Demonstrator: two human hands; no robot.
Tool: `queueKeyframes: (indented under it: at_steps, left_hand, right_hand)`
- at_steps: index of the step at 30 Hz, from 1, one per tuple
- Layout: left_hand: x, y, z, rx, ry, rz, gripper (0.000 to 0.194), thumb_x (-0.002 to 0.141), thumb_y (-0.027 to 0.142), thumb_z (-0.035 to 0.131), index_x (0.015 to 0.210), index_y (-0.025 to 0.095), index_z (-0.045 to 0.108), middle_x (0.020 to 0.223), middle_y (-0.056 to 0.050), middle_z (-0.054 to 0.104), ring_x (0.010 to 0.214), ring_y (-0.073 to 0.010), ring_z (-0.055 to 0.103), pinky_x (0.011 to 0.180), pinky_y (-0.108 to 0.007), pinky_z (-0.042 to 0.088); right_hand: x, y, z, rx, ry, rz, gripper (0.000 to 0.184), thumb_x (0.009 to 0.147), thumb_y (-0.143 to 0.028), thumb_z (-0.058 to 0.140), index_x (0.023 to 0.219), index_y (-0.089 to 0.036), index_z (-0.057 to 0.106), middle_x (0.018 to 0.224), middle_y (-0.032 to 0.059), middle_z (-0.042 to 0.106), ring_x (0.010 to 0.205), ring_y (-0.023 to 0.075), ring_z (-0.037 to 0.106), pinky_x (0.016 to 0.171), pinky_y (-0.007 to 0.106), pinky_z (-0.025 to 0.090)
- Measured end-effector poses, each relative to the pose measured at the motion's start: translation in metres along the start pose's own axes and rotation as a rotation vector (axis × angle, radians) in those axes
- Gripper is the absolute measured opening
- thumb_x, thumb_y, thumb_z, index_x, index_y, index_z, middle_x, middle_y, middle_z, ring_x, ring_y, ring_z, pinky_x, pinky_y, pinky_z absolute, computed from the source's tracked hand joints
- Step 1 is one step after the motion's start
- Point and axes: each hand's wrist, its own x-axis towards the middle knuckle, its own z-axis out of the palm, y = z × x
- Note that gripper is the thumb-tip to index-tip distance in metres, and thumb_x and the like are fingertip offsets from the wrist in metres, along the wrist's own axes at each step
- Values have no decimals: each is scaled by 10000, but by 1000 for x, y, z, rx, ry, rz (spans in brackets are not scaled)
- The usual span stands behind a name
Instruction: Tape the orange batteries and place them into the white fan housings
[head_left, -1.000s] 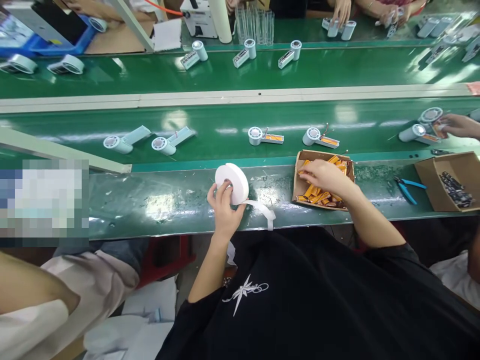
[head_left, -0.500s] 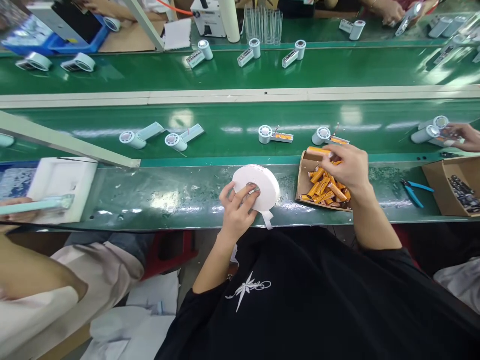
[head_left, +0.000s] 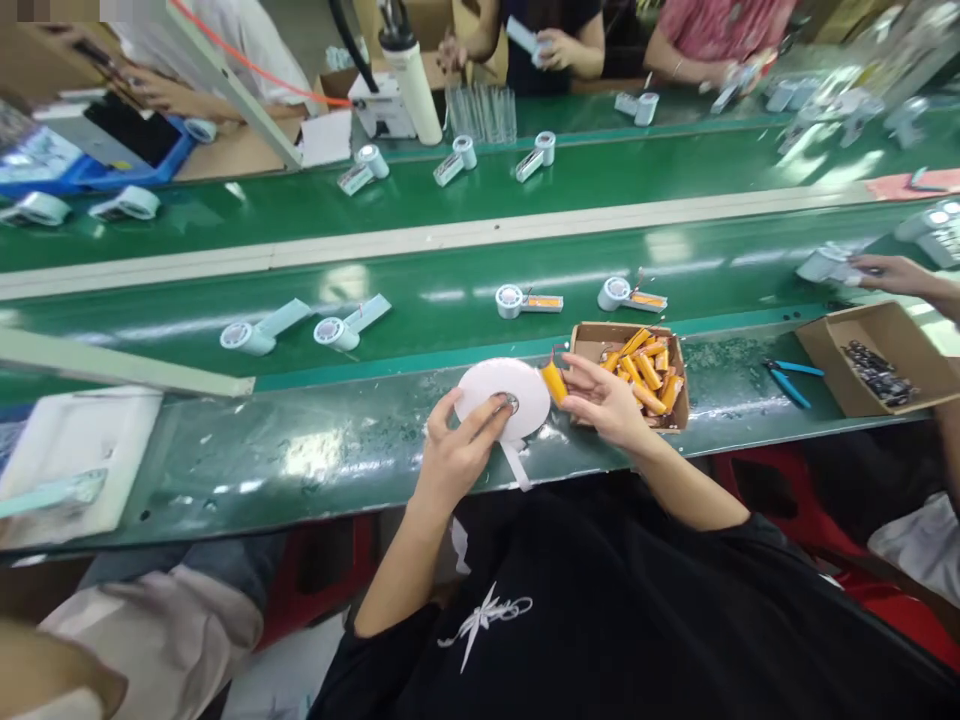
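Observation:
My left hand (head_left: pixel 466 440) grips a wide roll of white tape (head_left: pixel 517 385), with fingers at its core and a loose tape end (head_left: pixel 517 465) hanging from the near side. Just right of the roll, my right hand (head_left: pixel 609 402) pinches an orange cylindrical battery (head_left: pixel 555 383) with thin wires at its top. Behind that hand stands a cardboard box (head_left: pixel 681 405) of similar orange batteries (head_left: pixel 649 375). Beyond the box, on the green belt, lie two white handheld fan bodies, one at the left (head_left: pixel 510 301) and one at the right (head_left: pixel 616 293), each with orange inside its open handle.
Blue cutters (head_left: pixel 791 383) lie right of the battery box, beside a cardboard box of small dark parts (head_left: pixel 817 350). A co-worker's hand (head_left: pixel 892 272) touches a fan at the right. More fan bodies (head_left: pixel 335 333) are on the belt. A white tray (head_left: pixel 131 440) stands at left.
My right hand has moved left from above the box, bringing the orange battery beside the tape roll. My left hand still holds the roll. The camera view has shifted and tilted.

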Motion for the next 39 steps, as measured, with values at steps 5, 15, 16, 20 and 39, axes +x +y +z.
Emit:
queueKeyframes:
  at_steps: [5, 15, 16, 20, 39]
  left_hand:
    - [30, -8, -9, 70, -51, 222, 738, 960, 80, 638, 1589, 467, 650, 1384, 10, 817, 1319, -324, 656, 1170, -503, 607]
    - [-1, 63, 51, -29, 189, 86, 551, 899, 422, 876, 1436, 337, 785, 945, -124, 780, 880, -335, 668, 842, -558, 627]
    - [-16, 65, 52, -122, 104, 111, 545, 865, 449, 904, 1392, 344, 811, 949, -129, 781, 886, -339, 678, 823, -549, 636]
    - [-57, 33, 54, -126, -137, -95, 605, 791, 449, 955, 1372, 343, 825, 1094, -142, 816, 1038, -375, 706, 976, -581, 635]
    - [98, -244, 34, 277, -515, -597, 288, 1065, 323, 616, 1254, 182, 782, 1296, -226, 757, 1261, -404, 705, 1046, -516, 575]
  right_hand:
    - [38, -25, -17, 27, -80, 50, 544, 681, -336, 986, 1206, -250, 868, 1029, 17, 877, 1027, 264, 842, 1053, 469, 682]
    - [54, -1, -1, 501, 408, -193, 611, 634, -452, 1029, 1158, -346, 734, 1096, 23, 847, 1022, 292, 845, 779, 400, 717]
    - [55, -15, -23, 436, 379, -196, 595, 632, -467, 1026, 1129, -329, 730, 1039, 27, 845, 978, 292, 845, 725, 383, 703]
    - [52, -73, -100, 210, 576, -529, 503, 859, -555, 873, 1304, -387, 709, 1315, 25, 818, 1232, 224, 799, 972, 370, 686]
    - [30, -11, -90, 313, 385, -159, 617, 728, -423, 1041, 1265, -296, 767, 1170, 74, 877, 925, 211, 865, 709, 265, 685]
